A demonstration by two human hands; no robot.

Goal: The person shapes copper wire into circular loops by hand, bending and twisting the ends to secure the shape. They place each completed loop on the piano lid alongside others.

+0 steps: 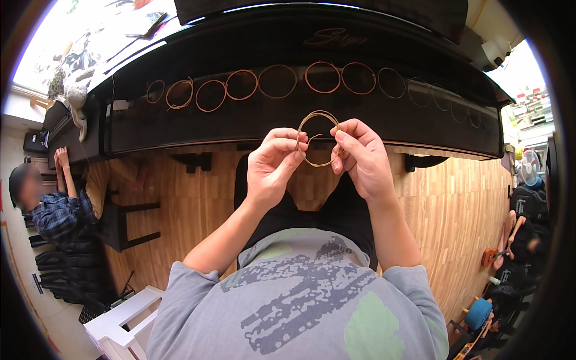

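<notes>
A coiled brass-coloured string (318, 113), wound in several loops with one loose end bent inward, is held up between both hands. My left hand (273, 165) pinches its left side between thumb and fingers. On the opposite side, my right hand (363, 159) grips the coil with thumb and index finger. Beyond them, more coils lie in a row on a glossy black surface (240, 129). Those on the left and middle are copper-coloured, such as the coil (210, 111) and the larger coil (323, 92); thinner silvery coils (392, 98) lie to the right.
A person (60, 204) in a plaid shirt sits at the far left, hands on the black surface. A black stool (123, 228) and a white wooden frame (129, 321) stand at left. Along the right are black bags (531, 204), people's limbs and an orange instrument (489, 258).
</notes>
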